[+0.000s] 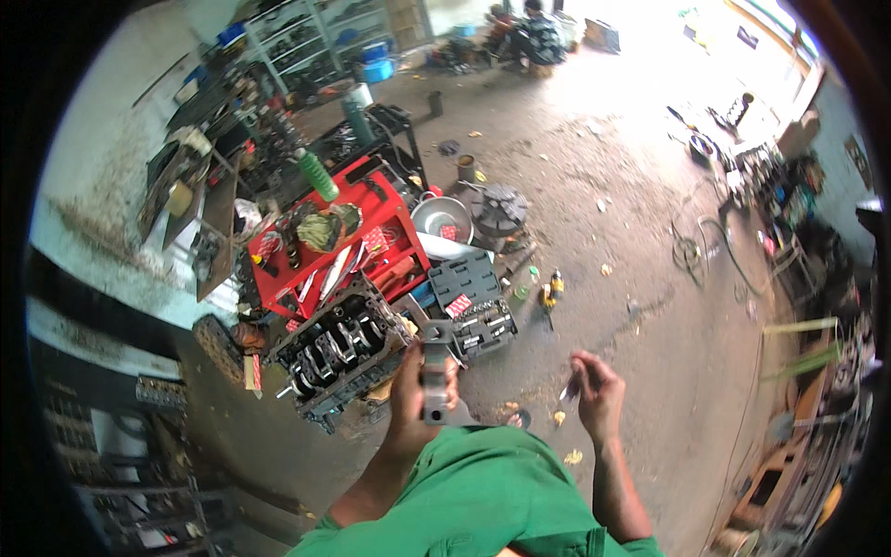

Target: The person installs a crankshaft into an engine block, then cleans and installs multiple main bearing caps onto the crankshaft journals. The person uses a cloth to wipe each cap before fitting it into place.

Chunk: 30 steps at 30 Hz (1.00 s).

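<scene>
Right, block (334,351) is sitting front-left; your left hand (406,396) is gripping the metal part (434,379) before your waist, likely heavy, stiff, maybe slick: hold its sides. Right hand (601,395) is pinching a shiny sliver (569,391), too blurred to identify.

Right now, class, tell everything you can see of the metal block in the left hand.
The metal block looks grey and partly shiny, longer than wide, with a dark round hole at its lower end. The left hand grips it round the sides, holding it lengthwise up the picture, just beyond the green clothing.
</scene>
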Tool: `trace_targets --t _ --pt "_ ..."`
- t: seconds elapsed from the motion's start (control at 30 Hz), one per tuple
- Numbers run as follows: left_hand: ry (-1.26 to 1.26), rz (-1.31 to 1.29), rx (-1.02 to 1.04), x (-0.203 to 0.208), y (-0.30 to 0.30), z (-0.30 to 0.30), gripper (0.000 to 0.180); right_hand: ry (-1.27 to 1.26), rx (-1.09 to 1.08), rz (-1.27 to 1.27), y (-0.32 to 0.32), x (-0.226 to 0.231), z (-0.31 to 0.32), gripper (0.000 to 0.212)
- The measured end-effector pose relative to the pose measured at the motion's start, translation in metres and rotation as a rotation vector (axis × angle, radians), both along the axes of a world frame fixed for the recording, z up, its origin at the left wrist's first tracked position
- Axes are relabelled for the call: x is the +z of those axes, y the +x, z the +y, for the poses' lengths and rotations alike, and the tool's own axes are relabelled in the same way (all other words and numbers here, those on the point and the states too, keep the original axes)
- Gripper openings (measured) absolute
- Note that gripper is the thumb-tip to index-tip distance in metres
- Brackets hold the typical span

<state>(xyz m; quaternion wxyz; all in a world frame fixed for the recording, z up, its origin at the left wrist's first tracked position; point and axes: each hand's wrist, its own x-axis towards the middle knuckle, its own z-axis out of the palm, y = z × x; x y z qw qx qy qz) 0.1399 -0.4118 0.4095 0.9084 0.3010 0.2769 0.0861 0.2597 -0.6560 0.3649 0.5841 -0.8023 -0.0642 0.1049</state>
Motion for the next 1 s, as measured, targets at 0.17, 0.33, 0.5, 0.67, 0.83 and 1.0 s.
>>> trace_targets --t 0.17,0.33,0.5,0.67,0.83,1.0 --pt "-0.126 -0.133 0.328 -0.025 -0.045 0.079 0.032 -0.255 0.218 -0.026 0.020 -0.022 0.038 0.014" --pt "-0.075 -0.075 0.474 -0.037 -0.076 0.163 0.036 -0.140 0.456 -0.036 0.074 -0.040 0.145 0.018" --pt "-0.159 -0.047 0.619 -0.053 -0.081 0.260 0.038 0.242 0.668 0.389 0.115 -0.092 0.362 0.027" --pt "-0.167 -0.048 0.666 -0.055 -0.071 0.354 0.038 0.568 0.894 0.889 0.143 -0.153 0.623 0.013" --pt "-0.202 -0.032 0.639 -0.056 -0.062 0.410 0.038 -0.163 0.749 -0.206 0.142 -0.229 0.765 0.041" --pt "-0.139 -0.008 0.656 -0.063 -0.062 0.432 0.041 -0.318 0.786 -0.236 0.144 -0.281 0.779 0.030"
